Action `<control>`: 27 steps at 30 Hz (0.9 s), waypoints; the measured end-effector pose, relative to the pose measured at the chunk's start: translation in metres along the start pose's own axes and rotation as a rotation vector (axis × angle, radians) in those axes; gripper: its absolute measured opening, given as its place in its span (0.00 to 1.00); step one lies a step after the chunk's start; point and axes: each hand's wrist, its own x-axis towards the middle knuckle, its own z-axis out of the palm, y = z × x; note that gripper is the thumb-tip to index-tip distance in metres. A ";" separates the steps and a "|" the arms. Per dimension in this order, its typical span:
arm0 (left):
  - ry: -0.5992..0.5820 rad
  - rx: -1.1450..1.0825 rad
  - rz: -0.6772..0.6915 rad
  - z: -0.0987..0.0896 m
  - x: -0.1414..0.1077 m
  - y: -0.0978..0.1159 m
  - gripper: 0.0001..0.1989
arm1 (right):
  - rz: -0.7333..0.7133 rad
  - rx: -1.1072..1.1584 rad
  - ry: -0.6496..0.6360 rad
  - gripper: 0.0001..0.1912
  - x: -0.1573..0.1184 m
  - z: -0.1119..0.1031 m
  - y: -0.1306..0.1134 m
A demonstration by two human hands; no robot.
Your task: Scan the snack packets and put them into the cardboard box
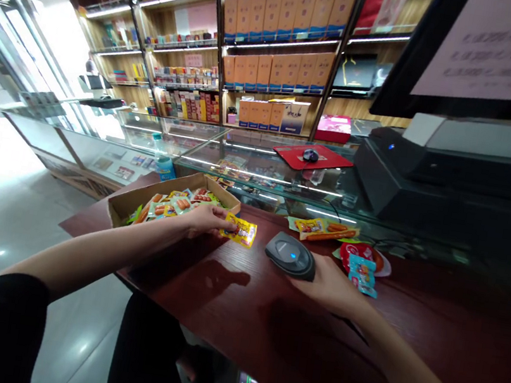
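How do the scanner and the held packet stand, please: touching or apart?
Apart: the head view shows counter between the scanner and the held packet.

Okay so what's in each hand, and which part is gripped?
Left hand: yellow snack packet, pinched at one end. Right hand: barcode scanner; its exact grip is hidden beneath.

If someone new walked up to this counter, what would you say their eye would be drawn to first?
Probably the bright yellow packet in the left hand, held over the dark red wooden counter just beside the grey scanner in the right hand. Next might come the open cardboard box of colourful snack packets on the left, then the rows of orange boxes on the lit shelves behind.
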 end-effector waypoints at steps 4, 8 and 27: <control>0.096 0.001 0.006 -0.036 -0.018 -0.002 0.19 | 0.008 -0.014 -0.014 0.20 0.002 0.005 0.003; 0.154 -0.010 0.007 -0.054 -0.034 -0.011 0.20 | -0.007 -0.034 -0.046 0.18 0.001 0.011 -0.005; 0.024 -0.028 0.010 -0.008 -0.047 -0.017 0.24 | -0.069 0.013 -0.098 0.12 -0.012 0.012 -0.033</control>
